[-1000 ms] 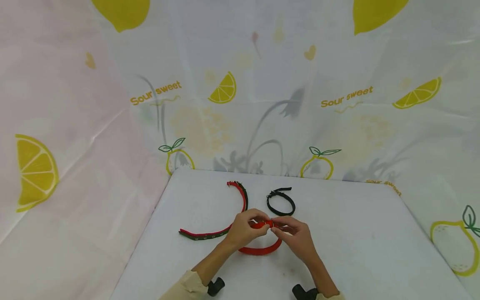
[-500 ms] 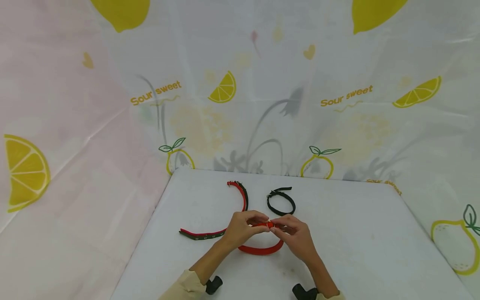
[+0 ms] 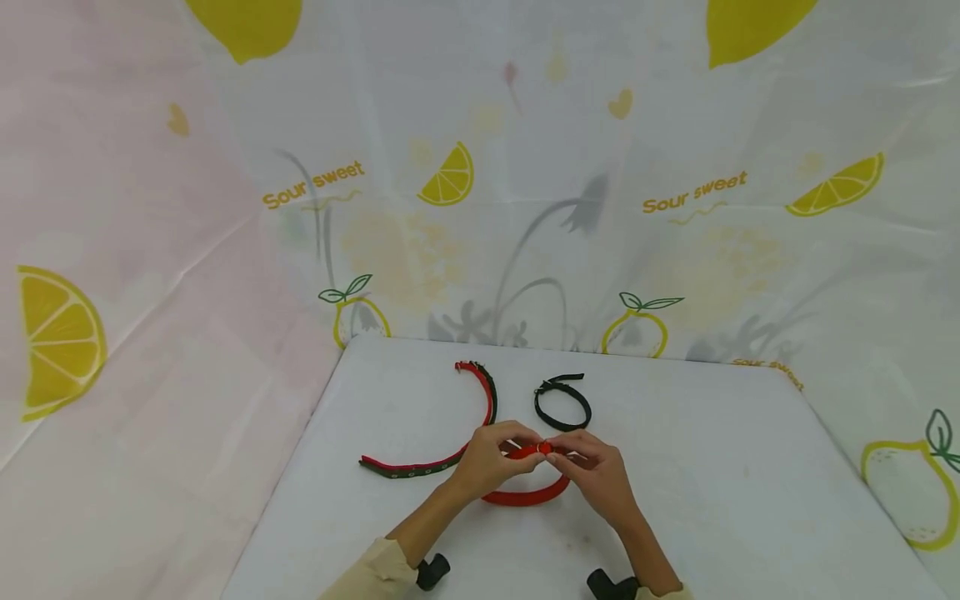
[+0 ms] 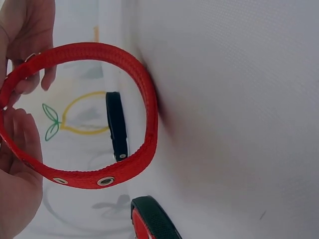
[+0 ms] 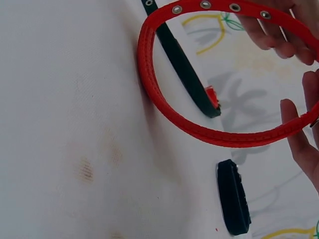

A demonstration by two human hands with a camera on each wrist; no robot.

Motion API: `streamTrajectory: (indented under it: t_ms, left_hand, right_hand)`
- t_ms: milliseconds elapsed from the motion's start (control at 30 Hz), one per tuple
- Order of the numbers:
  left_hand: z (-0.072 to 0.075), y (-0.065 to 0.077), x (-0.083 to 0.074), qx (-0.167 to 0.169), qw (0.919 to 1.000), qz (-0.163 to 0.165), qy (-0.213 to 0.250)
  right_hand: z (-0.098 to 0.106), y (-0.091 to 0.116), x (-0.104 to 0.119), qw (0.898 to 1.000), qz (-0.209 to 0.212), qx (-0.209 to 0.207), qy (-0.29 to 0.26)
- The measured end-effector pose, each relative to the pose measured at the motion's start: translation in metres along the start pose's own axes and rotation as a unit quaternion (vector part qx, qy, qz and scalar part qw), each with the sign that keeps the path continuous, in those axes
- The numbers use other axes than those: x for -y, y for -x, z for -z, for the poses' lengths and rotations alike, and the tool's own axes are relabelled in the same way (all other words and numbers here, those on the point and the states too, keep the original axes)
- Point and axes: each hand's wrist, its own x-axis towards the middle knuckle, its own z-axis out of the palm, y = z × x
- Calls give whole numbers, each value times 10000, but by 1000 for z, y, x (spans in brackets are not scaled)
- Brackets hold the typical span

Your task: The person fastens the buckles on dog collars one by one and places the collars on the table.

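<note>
A red collar (image 3: 525, 498) with metal eyelets is bent into a loop between both hands, its lower curve close to the white table. My left hand (image 3: 489, 460) pinches the eyelet end (image 5: 235, 7). My right hand (image 3: 597, 477) pinches the other end, where a bit of metal (image 5: 314, 122) shows at the edge of the right wrist view. Both ends meet at the fingertips. Whether the strap passes through the buckle is hidden by the fingers. In the left wrist view the red loop (image 4: 152, 114) hangs open-centred, its eyelets facing the camera.
Behind the left hand lies a dark green and red strap (image 3: 408, 472) with eyelets, spread in a curve. A dark collar (image 3: 562, 427), buckled into a ring, lies farther back on the white table (image 3: 750, 483). A lemon-print cloth (image 3: 555, 242) stands behind the table.
Both hands stay at nearly the same spot with the red collar, shifting only slightly. The red piece between the fingertips has turned a little. The other collars have not moved.
</note>
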Motion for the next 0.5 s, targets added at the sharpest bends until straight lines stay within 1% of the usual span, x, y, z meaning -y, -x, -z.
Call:
streamTrajectory:
  t_ms: [100, 200, 333, 400, 500]
  left_hand:
    - [0, 0, 1, -5, 10000, -35, -10]
    - [0, 1, 4, -52, 10000, -16, 9]
    - [0, 2, 4, -213, 9997, 42, 121]
    - [0, 2, 1, -190, 9997, 86, 120]
    - [0, -1, -4, -97, 9999, 117, -43]
  right_hand:
    - [0, 1, -3, 10000, -2, -30, -44]
    - [2, 2, -14, 9998, -77, -150, -50]
    - [4, 3, -31, 9995, -186, -254, -42]
    - [4, 2, -35, 9996, -126, -218, -95]
    - [1, 2, -39, 9997, -8, -226, -135]
